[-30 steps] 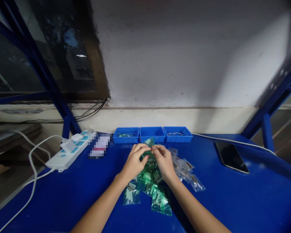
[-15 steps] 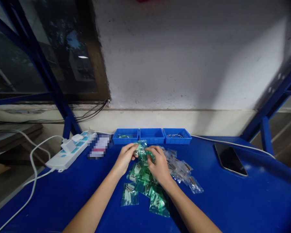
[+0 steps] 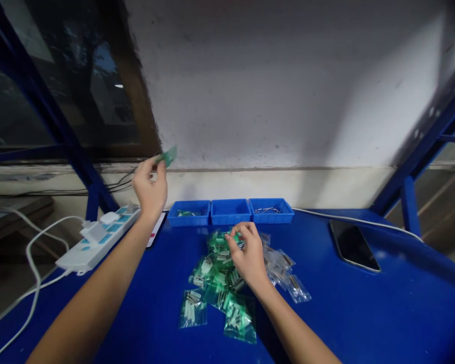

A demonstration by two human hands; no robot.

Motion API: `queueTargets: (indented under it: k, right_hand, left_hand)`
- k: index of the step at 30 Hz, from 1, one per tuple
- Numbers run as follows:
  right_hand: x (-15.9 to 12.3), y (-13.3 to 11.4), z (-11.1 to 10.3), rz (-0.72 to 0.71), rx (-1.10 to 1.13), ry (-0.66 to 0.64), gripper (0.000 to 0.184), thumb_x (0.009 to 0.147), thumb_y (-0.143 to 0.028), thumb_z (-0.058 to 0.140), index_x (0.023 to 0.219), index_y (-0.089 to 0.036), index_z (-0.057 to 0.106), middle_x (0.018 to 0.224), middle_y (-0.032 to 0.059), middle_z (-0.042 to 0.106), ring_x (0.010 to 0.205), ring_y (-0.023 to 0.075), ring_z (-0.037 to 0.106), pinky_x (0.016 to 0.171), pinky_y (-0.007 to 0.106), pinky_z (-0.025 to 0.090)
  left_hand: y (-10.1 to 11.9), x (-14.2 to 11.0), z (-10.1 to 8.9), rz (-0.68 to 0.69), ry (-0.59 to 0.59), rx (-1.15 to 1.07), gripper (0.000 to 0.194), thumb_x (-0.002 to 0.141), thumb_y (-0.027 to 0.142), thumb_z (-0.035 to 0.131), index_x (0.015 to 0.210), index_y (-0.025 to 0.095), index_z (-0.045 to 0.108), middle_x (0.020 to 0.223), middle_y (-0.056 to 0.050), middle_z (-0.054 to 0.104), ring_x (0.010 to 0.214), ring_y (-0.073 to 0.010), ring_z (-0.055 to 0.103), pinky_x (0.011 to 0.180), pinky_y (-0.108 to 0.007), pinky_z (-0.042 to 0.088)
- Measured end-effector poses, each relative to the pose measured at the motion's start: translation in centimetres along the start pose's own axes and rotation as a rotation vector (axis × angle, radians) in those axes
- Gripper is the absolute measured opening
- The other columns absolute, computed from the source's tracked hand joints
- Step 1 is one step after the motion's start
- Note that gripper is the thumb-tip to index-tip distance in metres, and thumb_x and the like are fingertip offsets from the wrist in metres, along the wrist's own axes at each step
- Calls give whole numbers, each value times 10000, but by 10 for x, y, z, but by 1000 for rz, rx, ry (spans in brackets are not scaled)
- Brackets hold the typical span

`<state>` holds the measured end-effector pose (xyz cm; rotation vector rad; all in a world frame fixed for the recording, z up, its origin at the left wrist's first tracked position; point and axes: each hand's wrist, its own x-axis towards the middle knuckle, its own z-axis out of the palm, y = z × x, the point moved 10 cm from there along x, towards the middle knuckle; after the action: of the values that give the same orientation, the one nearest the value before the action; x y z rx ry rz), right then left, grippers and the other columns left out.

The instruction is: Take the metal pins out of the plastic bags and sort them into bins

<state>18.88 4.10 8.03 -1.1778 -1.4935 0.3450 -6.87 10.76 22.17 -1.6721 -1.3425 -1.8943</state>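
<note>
My left hand (image 3: pixel 150 188) is raised above the table's back left, its fingertips pinched on a small green plastic bag (image 3: pixel 168 155) held up in front of the wall. My right hand (image 3: pixel 247 254) rests over a heap of small green bags (image 3: pixel 216 277) holding metal parts on the blue table (image 3: pixel 364 313). Its thumb and fingers are pinched on small metal pieces at the heap's top. Clear bags of metal parts (image 3: pixel 284 270) lie just right of that hand.
Three small blue trays (image 3: pixel 229 211) stand in a row at the back of the table. A white power strip (image 3: pixel 94 237) with a cable lies at the left. A dark phone (image 3: pixel 352 244) lies at the right. Blue frame posts rise on both sides.
My left hand has lifted away from the heap, up and to the left, carrying a green bag. My right hand stayed over the heap, pinched.
</note>
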Motion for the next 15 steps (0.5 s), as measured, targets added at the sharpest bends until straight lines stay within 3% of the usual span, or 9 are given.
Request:
queueTargets:
  k: [2,4,6,9,12,15]
  right_hand:
    - [1,-2,-1,4,2,-7,68,772,-177,523,710,-204,524,874,34,474,825,186,494,753,313,398]
    - [1,-2,-2,7,3,-8,65,762,-170,530,707,-205,538,880,35,482,829,187,494,755,311,394]
    - [2,0,-4,14,-1,-3,60,753,-168,537,706,-205,548,872,32,492,821,187,497,754,309,393]
    - [4,8,-3,45,-15,-20,57,748,-167,539,706,-206,539,835,25,505,814,190,505,746,307,393]
    - [4,18,0,80,-38,-52,76,750,-155,524,697,-208,511,809,22,515,822,198,509,732,306,392]
    - [4,19,3,76,-74,-76,87,753,-154,515,686,-207,498,799,24,518,808,199,506,721,306,387]
  left_hand:
    - [6,-6,18,87,-162,176,260,880,287,475,1056,204,648,1012,-65,655,968,-220,564,901,-371,402]
    - [1,-37,47,105,-429,353,270,858,272,507,1077,209,650,1072,-95,642,1049,-277,522,922,-433,383]
    - [-6,-86,67,104,-658,480,379,824,327,555,1178,197,597,1198,-140,575,1113,-340,466,888,-467,399]
    - [-4,-166,86,68,-925,397,359,881,377,458,1155,193,600,1141,-118,598,1033,-294,530,861,-412,427]
    - [4,-217,91,12,-1051,267,403,889,457,418,1112,184,612,1082,-110,616,986,-282,555,847,-397,430]
    - [6,-227,87,-37,-1040,180,326,876,425,460,1051,199,617,1058,-92,618,992,-267,557,849,-373,425]
